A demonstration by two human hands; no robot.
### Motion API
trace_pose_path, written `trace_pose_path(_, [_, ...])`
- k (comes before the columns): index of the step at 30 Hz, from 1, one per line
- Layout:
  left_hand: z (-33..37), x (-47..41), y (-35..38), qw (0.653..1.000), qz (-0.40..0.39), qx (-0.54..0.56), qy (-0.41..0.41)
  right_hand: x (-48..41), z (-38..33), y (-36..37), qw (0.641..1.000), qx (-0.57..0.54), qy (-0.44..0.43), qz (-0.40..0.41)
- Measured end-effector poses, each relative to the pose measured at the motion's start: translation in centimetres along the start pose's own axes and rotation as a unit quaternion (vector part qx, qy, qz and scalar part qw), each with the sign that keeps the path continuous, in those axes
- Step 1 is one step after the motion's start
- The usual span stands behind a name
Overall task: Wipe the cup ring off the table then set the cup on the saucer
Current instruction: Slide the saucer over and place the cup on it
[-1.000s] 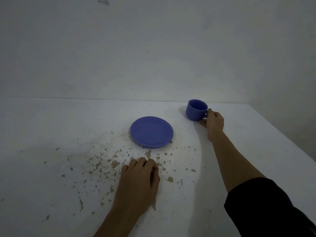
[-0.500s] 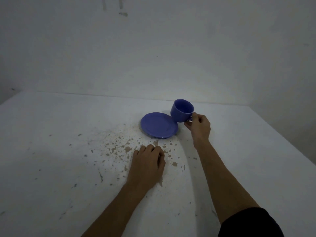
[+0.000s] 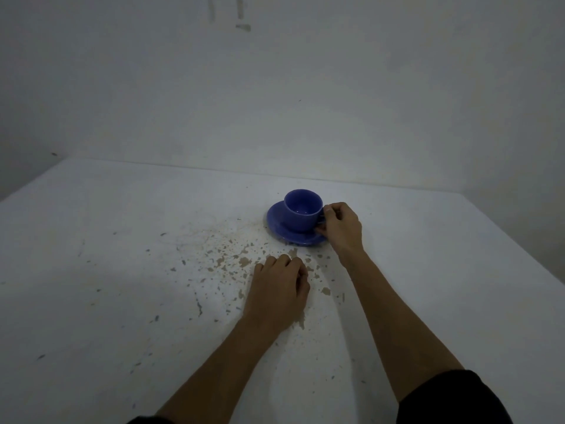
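A blue cup (image 3: 301,214) stands upright on the blue saucer (image 3: 276,226) on the white table (image 3: 443,270). My right hand (image 3: 341,229) is at the cup's right side, fingers pinched on its handle, which the hand hides. My left hand (image 3: 278,293) rests palm down on the table in front of the saucer, fingers curled under; whether it holds a cloth cannot be told. No cup ring shows on the table.
Brown chipped-paint patches (image 3: 241,261) speckle the tabletop left of and around my left hand. A plain wall (image 3: 275,102) rises behind the table. The table's right edge (image 3: 519,249) runs diagonally at the right.
My right hand carried the cup leftward from the table's far right, tilted it over the saucer's edge, and now it stands on the saucer. My left hand stayed put.
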State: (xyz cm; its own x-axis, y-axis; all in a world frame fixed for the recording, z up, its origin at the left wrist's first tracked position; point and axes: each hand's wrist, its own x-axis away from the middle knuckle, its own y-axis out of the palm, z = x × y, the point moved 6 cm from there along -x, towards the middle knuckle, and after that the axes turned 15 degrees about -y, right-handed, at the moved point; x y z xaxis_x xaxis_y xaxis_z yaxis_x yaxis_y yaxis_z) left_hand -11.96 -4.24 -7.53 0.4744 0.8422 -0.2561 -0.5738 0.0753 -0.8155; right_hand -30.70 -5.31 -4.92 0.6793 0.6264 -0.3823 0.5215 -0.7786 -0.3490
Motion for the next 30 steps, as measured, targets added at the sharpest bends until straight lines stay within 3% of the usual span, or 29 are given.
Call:
trace_pose_path(18, [0.0, 0.0, 0.0, 1.000, 0.002, 0.000, 0.006, -1.8, -0.1, 0.2, 0.997, 0.046, -0.013, -0.068])
trace_pose_path(22, [-0.1, -0.1, 0.1, 1.000, 0.004, 0.007, 0.006, -1.2, -1.0, -0.9, 0.993, 0.101, -0.051, -0.015])
trace_pose_path(26, [-0.3, -0.3, 0.0, 1.000, 0.004, 0.030, 0.005, 2.5, -1.0, -2.0, 0.994, 0.054, -0.026, 0.087])
trace_pose_path(30, [-1.0, -0.6, -0.3, 0.993, -0.017, 0.114, -0.037, 7.8, -0.2, -0.6, 0.995, 0.071, -0.018, 0.062])
